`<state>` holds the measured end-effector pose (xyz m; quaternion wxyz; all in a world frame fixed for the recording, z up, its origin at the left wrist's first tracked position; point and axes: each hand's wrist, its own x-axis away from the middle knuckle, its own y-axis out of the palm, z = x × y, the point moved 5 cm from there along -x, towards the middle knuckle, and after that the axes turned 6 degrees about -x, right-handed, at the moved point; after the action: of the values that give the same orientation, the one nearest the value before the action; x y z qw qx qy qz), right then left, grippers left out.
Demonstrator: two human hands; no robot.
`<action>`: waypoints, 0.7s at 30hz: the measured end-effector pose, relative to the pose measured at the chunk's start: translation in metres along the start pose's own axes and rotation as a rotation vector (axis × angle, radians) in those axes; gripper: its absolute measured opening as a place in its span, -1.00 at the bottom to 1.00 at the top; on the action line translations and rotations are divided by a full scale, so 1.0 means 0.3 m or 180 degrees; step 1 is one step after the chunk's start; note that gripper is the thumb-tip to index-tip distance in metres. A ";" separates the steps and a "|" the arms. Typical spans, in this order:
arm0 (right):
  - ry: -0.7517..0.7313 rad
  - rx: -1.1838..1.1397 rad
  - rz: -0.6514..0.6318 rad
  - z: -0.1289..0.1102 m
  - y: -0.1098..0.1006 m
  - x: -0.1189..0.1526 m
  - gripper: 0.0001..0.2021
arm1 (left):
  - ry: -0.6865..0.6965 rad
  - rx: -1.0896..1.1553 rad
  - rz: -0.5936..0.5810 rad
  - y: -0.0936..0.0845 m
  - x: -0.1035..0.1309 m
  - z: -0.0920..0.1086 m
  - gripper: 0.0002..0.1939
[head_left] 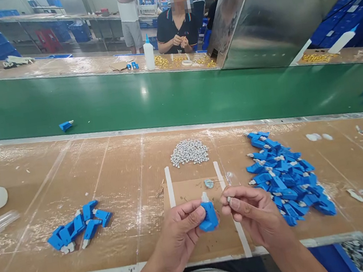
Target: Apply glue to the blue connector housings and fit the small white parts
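Near the table's front edge, my left hand (185, 227) grips a blue plastic piece (209, 216) with a pale grey tip pointing up. Just right of it, my right hand (253, 212) pinches a small grey part (228, 199) between thumb and finger; the two hands are slightly apart. Beyond them lies a heap of small grey parts (189, 152). A large pile of blue pieces (287, 174) spreads to the right of my right hand, and a smaller group of blue pieces (78, 226) lies to the left.
White tape strips (170, 187) flank a cardboard sheet with a small bluish blob and stick (209, 183). A green belt (110, 101) crosses behind, carrying blue pieces. A clear tube (0, 223) lies left. Across the belt, a person (176, 26) sits near a white bottle (149, 54).
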<state>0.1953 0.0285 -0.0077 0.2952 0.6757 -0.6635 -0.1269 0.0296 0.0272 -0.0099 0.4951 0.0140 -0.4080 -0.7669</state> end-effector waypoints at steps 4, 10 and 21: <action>-0.0162 0.0050 -0.0071 -0.018 0.014 0.024 -0.84 | 0.0017 -0.0090 -0.0079 0.005 0.004 0.000 -0.78; -0.0316 0.0079 -0.0183 -0.009 0.036 0.035 -0.91 | 0.0039 -0.0177 -0.0161 -0.003 0.017 0.000 -0.77; -0.0567 0.0371 -0.0239 -0.026 0.091 0.071 -0.85 | -0.0049 0.0008 -0.0228 0.000 0.023 0.000 -0.79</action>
<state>0.1792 0.0111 0.0185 0.1902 0.7021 -0.6676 -0.1587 0.0260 0.0220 -0.0072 0.4642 0.0233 -0.4120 -0.7838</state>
